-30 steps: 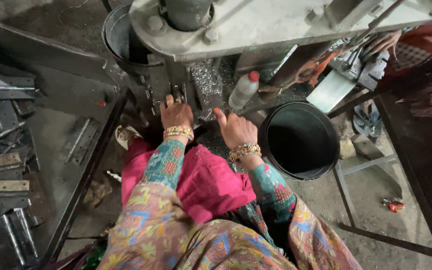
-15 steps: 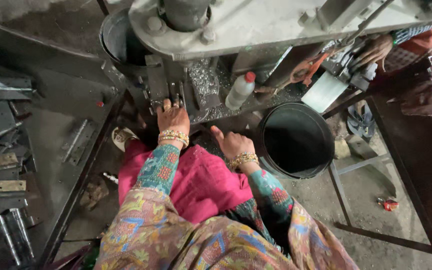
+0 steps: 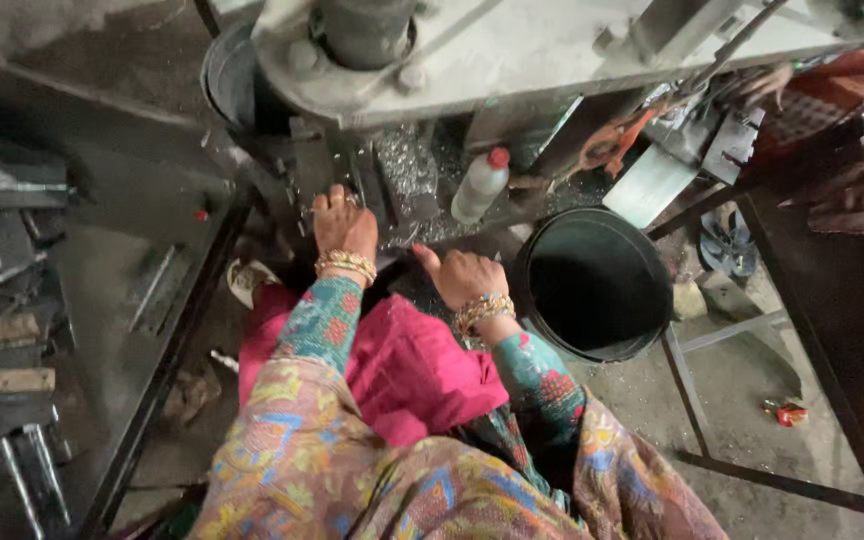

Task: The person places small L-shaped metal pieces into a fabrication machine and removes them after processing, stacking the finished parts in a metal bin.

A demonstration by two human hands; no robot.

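1. My left hand (image 3: 344,225) reaches forward under the overhang of the grey metal press machine (image 3: 512,50), fingers stretched out onto the small metal parts (image 3: 337,195) at the machine's work area. I cannot tell whether this grip is pinching a piece or just resting on it; the fingertips are lost among the metal.
2. My right hand (image 3: 467,278) sits nearer to my body, fingers curled under and the thumb sticking up. What it closes on, if anything, is hidden, so I cannot tell the state of that grip.
3. Both wrists carry gold bangles (image 3: 346,264), and my sleeves are teal with a flower print.
4. A pink cloth (image 3: 402,365) lies over my lap, just below both hands.
5. A heap of shiny metal shavings (image 3: 407,165) lies on the tabletop of the machine, just right of my left hand.
6. A white plastic bottle with a red cap (image 3: 479,185) stands tilted beside the shavings.
7. A black bucket (image 3: 592,285) stands just right of my right hand.
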